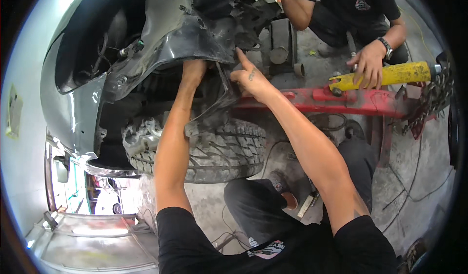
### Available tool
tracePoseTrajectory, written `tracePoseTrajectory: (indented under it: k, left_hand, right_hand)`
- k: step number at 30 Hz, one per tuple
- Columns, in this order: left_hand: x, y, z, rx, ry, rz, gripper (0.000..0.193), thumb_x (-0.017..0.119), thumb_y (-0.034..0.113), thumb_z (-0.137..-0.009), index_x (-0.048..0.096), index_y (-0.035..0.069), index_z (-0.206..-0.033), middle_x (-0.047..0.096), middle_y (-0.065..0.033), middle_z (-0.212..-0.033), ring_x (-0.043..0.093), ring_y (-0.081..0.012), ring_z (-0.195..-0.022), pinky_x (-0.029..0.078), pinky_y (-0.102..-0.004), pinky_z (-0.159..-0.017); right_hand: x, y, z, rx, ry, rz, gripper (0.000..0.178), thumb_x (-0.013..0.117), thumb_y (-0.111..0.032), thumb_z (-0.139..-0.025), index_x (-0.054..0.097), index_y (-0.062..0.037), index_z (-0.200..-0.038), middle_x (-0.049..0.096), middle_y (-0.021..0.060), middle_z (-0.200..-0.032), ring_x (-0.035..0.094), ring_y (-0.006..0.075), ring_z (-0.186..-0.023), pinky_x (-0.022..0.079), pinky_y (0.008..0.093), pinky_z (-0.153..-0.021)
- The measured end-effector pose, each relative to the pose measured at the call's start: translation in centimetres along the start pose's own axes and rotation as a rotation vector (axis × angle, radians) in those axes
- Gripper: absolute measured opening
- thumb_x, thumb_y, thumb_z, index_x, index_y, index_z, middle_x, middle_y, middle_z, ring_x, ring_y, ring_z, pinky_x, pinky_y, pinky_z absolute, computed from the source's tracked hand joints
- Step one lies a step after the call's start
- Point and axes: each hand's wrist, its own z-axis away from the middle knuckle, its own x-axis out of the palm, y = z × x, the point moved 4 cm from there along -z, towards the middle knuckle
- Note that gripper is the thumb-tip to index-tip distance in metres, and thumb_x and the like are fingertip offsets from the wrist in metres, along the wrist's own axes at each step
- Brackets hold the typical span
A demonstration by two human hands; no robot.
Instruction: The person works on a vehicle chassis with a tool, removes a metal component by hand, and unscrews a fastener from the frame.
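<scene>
A car's grey, dusty front body panel (190, 44) hangs over a wheel with a chunky tyre (222, 157). My left hand (194, 70) reaches up beneath the panel's lower edge; its fingers are hidden there. To its right, my right hand (251, 79) points its index finger up at the panel's right corner, with the thumb apart and the other fingers bent. Nothing shows in that hand. A thin dark strip (224, 86) runs down between my two hands.
At the upper right a crouching person's hand (369, 64) rests on a yellow hydraulic cylinder (404, 74). A red steel beam (360, 101) crosses below it, with a chain (431, 98) at its right end. Cables (417, 176) lie on the concrete floor.
</scene>
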Motion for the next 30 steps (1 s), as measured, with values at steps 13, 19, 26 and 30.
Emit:
tracePoseTrajectory:
  k: [13, 19, 26, 30]
  left_hand:
    - [0.2, -0.7, -0.3, 0.204, 0.051, -0.199, 0.036, 0.051, 0.015, -0.100, 0.056, -0.005, -0.129, 0.059, -0.0218, -0.135, 0.052, -0.0351, -0.127, 0.038, -0.0409, -0.108]
    - [-0.3, 1.5, 0.8, 0.204, 0.017, -0.438, 0.034, 0.042, 0.003, -0.095, 0.060, -0.005, -0.122, 0.060, -0.0252, -0.132, 0.053, -0.0420, -0.126, 0.042, -0.0453, -0.106]
    - [0.1, 3.5, 0.9, 0.264, 0.134, -0.088, 0.029, 0.050, 0.009, -0.095, 0.060, -0.007, -0.116, 0.065, -0.0273, -0.118, 0.060, -0.0436, -0.113, 0.049, -0.0444, -0.092]
    - [-0.2, 1.6, 0.6, 0.128, -0.051, -0.199, 0.040, 0.049, 0.022, -0.101, 0.056, -0.006, -0.129, 0.061, -0.0211, -0.128, 0.054, -0.0345, -0.123, 0.041, -0.0425, -0.106]
  right_hand:
    - [-0.1, -0.6, -0.2, 0.002, -0.004, 0.070, 0.095, 0.058, -0.011, -0.080, 0.012, -0.0130, -0.163, 0.060, 0.0090, -0.092, 0.056, 0.0166, -0.067, 0.050, 0.0330, -0.057]
    - [0.2, -0.1, -0.1, 0.105, -0.022, 0.052, 0.095, 0.061, -0.016, -0.080, 0.014, 0.0026, -0.160, 0.058, 0.0187, -0.124, 0.055, 0.0258, -0.110, 0.042, 0.0287, -0.097]
    - [0.3, 0.2, -0.6, -0.021, -0.035, 0.071, 0.097, 0.061, -0.016, -0.081, 0.008, -0.0025, -0.162, 0.058, 0.0157, -0.116, 0.054, 0.0223, -0.101, 0.043, 0.0287, -0.093]
    - [0.4, 0.8, -1.0, -0.100, 0.005, 0.091, 0.094, 0.060, -0.015, -0.081, 0.012, 0.0003, -0.160, 0.047, 0.0234, -0.140, 0.051, 0.0282, -0.116, 0.039, 0.0311, -0.103]
